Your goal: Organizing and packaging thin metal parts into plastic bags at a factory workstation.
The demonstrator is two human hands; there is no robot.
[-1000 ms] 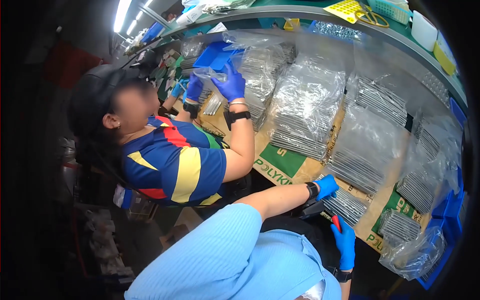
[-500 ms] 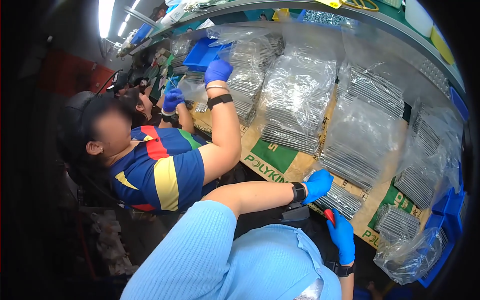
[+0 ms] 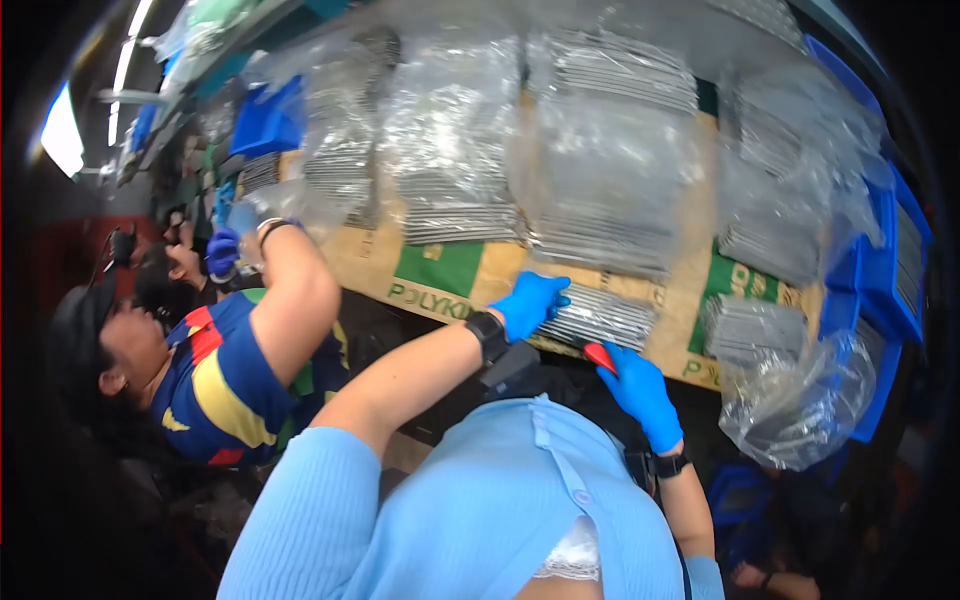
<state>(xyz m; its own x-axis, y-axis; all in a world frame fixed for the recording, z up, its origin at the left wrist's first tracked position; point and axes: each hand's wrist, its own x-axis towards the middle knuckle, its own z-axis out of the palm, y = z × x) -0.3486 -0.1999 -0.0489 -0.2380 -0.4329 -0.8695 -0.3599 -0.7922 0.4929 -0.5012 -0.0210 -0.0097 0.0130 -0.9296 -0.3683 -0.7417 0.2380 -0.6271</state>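
A small row of thin grey metal rods [image 3: 605, 318] lies at the near edge of the brown-paper-covered bench. My left hand [image 3: 528, 306], in a blue glove, is at the left end of these rods. Its fingers are bent together, and whatever they may hold is too small to make out. Close to the rods' near side, my blue-gloved right hand [image 3: 640, 392] is closed around a tool with a red handle [image 3: 600, 356]. The tool's working end is dark and hard to make out.
Larger rod stacks under clear plastic [image 3: 610, 190] fill the bench behind. At right are another rod bundle [image 3: 755, 328], a crumpled clear bag [image 3: 795, 405] and blue bins [image 3: 890, 260]. A co-worker [image 3: 235, 370] works close on my left, near a blue tray [image 3: 268, 118].
The view has swung, so the bench and co-worker appear farther left. My left hand's fingers now reach over the left end of the rods. My right hand still grips the red-handled tool.
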